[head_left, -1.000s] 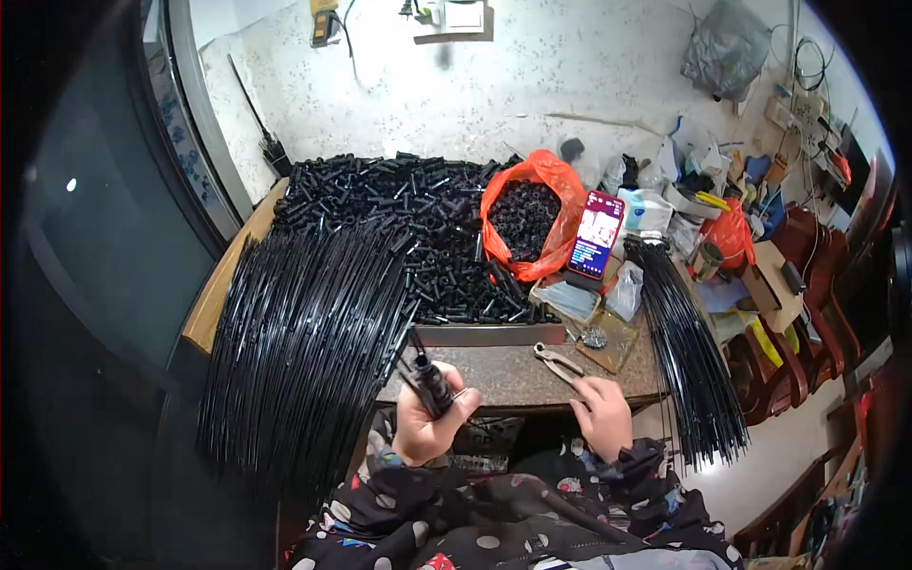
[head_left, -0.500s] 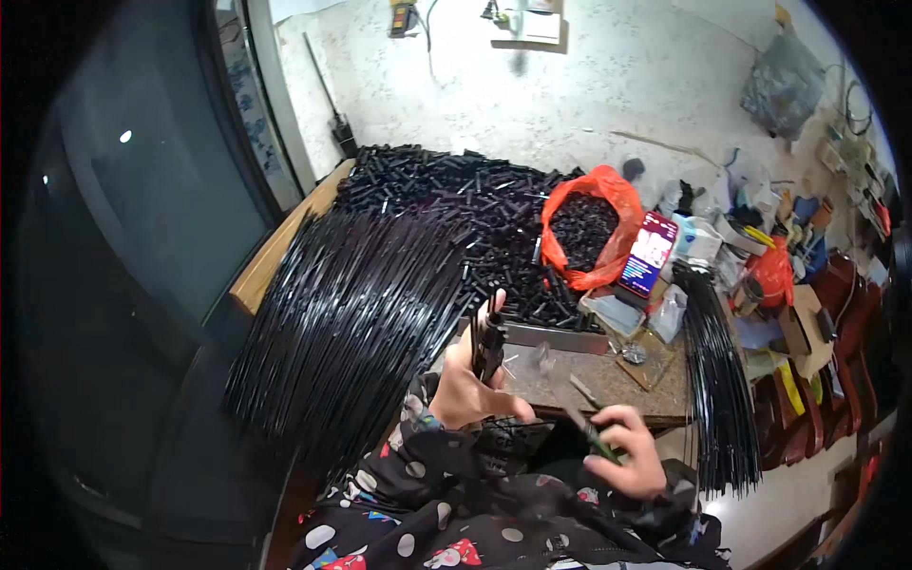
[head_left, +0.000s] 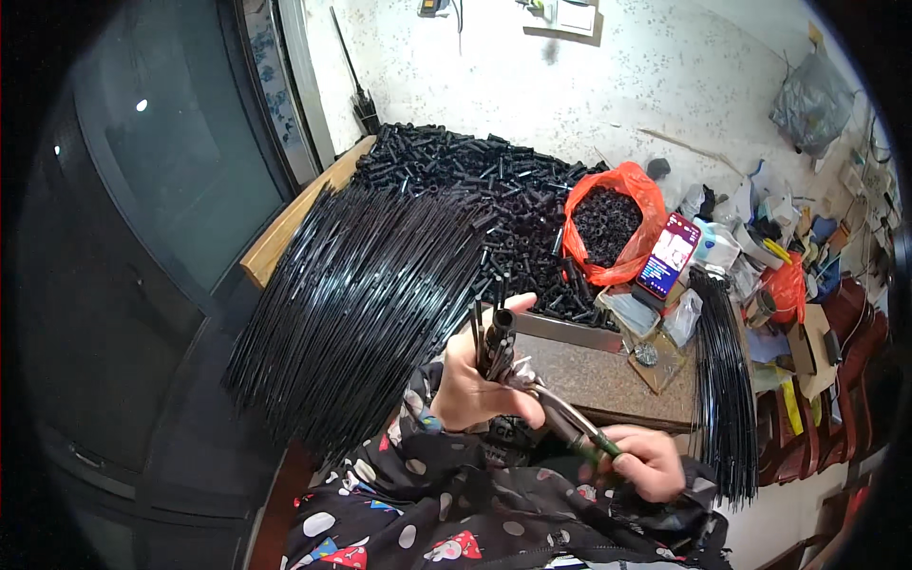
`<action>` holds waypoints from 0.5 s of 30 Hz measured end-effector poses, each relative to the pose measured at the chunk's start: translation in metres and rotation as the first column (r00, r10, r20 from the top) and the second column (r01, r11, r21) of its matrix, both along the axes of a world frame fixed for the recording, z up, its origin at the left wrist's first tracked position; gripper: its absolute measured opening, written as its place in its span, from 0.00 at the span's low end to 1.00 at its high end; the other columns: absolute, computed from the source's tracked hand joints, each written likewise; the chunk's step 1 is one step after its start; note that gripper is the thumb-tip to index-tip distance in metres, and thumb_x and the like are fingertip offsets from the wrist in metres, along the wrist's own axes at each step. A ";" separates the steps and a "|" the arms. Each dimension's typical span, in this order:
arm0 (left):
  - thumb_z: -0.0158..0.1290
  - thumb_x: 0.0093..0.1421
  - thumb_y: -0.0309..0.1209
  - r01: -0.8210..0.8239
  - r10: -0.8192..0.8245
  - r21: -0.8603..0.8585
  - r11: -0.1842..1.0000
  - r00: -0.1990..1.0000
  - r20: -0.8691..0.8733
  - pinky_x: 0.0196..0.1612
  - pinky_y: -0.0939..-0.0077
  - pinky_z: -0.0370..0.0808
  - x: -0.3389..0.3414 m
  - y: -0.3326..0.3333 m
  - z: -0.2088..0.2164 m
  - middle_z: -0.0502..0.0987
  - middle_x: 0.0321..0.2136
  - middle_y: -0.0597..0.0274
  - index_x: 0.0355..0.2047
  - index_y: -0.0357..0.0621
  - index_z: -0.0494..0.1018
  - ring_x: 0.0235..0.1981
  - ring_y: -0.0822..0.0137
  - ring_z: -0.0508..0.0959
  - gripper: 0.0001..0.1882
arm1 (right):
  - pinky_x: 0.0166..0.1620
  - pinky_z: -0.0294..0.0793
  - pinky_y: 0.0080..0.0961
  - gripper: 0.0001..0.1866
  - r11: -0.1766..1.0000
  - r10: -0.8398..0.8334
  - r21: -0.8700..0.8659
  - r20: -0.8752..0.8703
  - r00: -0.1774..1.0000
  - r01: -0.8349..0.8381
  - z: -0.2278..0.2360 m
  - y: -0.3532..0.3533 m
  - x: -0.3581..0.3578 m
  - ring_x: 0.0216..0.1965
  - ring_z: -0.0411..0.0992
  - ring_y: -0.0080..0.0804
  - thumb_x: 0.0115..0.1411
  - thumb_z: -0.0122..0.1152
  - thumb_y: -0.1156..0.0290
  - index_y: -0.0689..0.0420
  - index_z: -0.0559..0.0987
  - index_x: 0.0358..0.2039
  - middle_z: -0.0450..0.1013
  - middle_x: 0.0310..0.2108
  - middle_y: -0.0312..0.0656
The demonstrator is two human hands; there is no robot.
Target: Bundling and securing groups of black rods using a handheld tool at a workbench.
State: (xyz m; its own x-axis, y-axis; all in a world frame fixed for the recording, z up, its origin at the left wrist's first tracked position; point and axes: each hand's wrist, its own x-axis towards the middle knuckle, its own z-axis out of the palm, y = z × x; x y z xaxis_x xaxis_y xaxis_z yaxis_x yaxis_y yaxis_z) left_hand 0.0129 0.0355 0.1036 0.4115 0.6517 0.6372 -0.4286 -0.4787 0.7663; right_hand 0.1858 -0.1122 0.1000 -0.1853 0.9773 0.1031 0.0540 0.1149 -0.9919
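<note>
My left hand [head_left: 461, 391] is closed around a short black tube [head_left: 503, 331] and several thin black rods, their ends pointing up past the fingers. A pair of pliers [head_left: 572, 414] with green handles is gripped in my right hand [head_left: 650, 464]. Its metal jaws meet the lower side of the bunch beside my left thumb; their exact bite is hidden. Left of my left hand a wide spread of long black rods [head_left: 351, 294] hangs over the table's near edge. Behind it lies a heap of short black tubular pieces [head_left: 532, 185].
An orange-red plastic bag [head_left: 642, 182] holds small black rings. A lit phone [head_left: 668, 256] stands right of it. Another bundle of black rods [head_left: 728, 389] hangs at the right edge of the brown tabletop [head_left: 594, 366]. Clutter and a cardboard box [head_left: 807, 347] lie farther right.
The pliers have swung left and up from the table's near edge to the bunch in my left hand. My left hand keeps its hold, and the view has shifted slightly.
</note>
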 end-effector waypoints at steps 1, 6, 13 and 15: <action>0.59 0.19 0.44 0.046 -0.046 -0.012 0.999 0.999 -0.017 0.13 0.94 0.51 0.002 -0.001 0.000 0.60 0.09 0.77 0.42 0.27 0.53 0.12 0.87 0.58 0.49 | 0.22 0.68 0.28 0.16 0.960 0.052 -0.242 -0.343 0.938 -0.142 -0.012 -0.003 -0.003 0.23 0.67 0.42 0.47 0.47 0.63 0.67 0.68 0.21 0.65 0.24 0.54; 0.63 0.20 0.39 0.093 -0.085 0.062 0.994 0.989 -0.117 0.13 0.92 0.51 0.003 0.000 0.007 0.60 0.09 0.77 0.37 0.30 0.60 0.12 0.86 0.57 0.42 | 0.17 0.65 0.21 0.15 0.748 0.066 -0.579 -0.422 0.904 -0.324 -0.026 0.001 -0.026 0.15 0.66 0.30 0.42 0.53 0.72 0.63 0.65 0.31 0.65 0.16 0.45; 0.62 0.23 0.38 -0.072 0.080 0.129 0.989 0.995 -0.057 0.14 0.93 0.52 0.000 0.006 0.000 0.62 0.10 0.76 0.34 0.32 0.62 0.12 0.85 0.59 0.36 | 0.28 0.63 0.27 0.22 0.857 -0.513 0.499 0.798 0.317 0.131 0.023 0.013 -0.015 0.26 0.65 0.40 0.26 0.51 0.79 0.62 0.65 0.30 0.65 0.23 0.47; 0.60 0.22 0.44 0.093 -0.094 -0.109 0.990 0.996 -0.003 0.13 0.93 0.51 -0.004 -0.002 0.003 0.62 0.10 0.76 0.34 0.30 0.61 0.12 0.85 0.59 0.39 | 0.22 0.63 0.24 0.11 0.968 -0.163 0.251 0.650 0.742 -0.008 0.007 0.013 -0.013 0.20 0.66 0.32 0.37 0.50 0.78 0.62 0.65 0.25 0.66 0.19 0.45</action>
